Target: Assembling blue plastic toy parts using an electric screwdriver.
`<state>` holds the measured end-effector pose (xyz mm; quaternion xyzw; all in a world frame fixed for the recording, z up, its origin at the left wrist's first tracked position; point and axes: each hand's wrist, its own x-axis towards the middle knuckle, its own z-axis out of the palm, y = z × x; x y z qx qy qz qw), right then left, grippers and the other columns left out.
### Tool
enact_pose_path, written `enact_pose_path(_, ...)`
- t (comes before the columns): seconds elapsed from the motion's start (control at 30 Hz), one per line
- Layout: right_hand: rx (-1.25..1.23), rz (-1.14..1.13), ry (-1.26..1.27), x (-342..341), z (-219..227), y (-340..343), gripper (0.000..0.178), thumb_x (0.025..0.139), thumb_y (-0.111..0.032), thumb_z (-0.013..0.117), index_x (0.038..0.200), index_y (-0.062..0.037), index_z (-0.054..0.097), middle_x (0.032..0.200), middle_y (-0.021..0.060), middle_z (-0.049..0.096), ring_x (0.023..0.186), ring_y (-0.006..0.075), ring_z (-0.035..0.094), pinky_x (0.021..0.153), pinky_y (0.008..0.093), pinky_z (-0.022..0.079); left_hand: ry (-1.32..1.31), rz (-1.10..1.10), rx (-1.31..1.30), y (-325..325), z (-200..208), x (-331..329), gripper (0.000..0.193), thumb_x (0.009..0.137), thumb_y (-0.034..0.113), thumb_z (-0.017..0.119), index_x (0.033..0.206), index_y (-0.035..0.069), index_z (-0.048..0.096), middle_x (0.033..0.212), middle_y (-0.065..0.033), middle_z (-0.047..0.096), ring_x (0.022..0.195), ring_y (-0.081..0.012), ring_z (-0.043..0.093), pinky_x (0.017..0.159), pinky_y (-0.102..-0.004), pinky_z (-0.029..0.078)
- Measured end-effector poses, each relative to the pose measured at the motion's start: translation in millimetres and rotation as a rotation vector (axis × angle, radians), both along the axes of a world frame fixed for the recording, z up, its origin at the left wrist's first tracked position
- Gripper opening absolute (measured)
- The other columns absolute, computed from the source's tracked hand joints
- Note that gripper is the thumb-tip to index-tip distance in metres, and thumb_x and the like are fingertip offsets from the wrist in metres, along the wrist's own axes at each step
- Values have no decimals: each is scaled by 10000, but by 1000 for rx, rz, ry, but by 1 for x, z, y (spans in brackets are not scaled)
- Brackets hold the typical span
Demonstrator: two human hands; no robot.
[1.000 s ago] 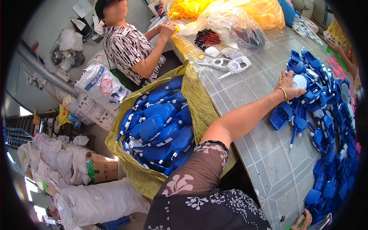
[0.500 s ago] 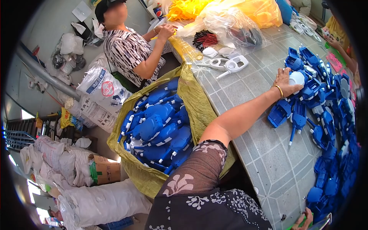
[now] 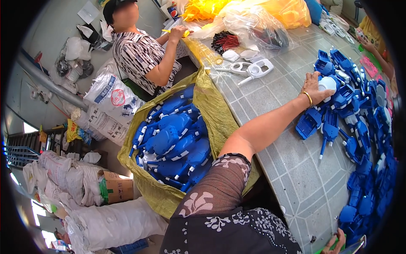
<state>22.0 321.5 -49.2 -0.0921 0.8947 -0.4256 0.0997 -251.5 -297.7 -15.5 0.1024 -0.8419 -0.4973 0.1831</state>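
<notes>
My left hand (image 3: 312, 89), with a gold bangle at the wrist, reaches across the table. Its fingers curl round a white round plastic piece (image 3: 326, 86) at the near edge of a heap of blue plastic casings (image 3: 357, 139). Open blue shells with thin stems, one of them a blue casing (image 3: 308, 123), lie just below that hand. At the bottom right edge, my right hand (image 3: 335, 244) shows only in part. It is closed on a green thing (image 3: 331, 244), mostly cut off by the frame; its kind is not clear.
Left of the table (image 3: 292, 169) stands a yellow-green woven sack (image 3: 224, 127) full of blue casings. White plastic frames (image 3: 258, 72), red-and-black wires (image 3: 224, 43) and clear bags lie farther back. A co-worker (image 3: 139, 59) sits at the far left; another person's arm (image 3: 374, 53) shows at far right.
My left hand and the white piece stay nearly in place. The co-worker's hands have shifted slightly, and a thin yellow piece now shows in them.
</notes>
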Motion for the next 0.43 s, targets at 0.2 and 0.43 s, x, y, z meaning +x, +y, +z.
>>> enact_pose_path(0.2, 100, 437, 474, -28, 45, -59, 607, 937, -242, 689, 1436, 25, 470, 953, 110, 646, 780, 240, 604, 670, 347, 533, 46, 24, -24, 5, -5, -3, 1028, 666, 574, 841, 1446, 53, 422, 1346, -247, 443, 1296, -420, 478, 1121, -460, 409)
enact_pose_path(0.43, 164, 14, 609, 29, 35, -76, 317, 923, -40, 601, 1226, 36, 651, 1256, 209, 649, 1020, 355, 630, 919, 419, 506, 205, -11, -131, 7, -18, -11, 1082, 738, 628, 794, 1456, -79, 401, 1394, -289, 454, 1317, -424, 451, 1145, -448, 380)
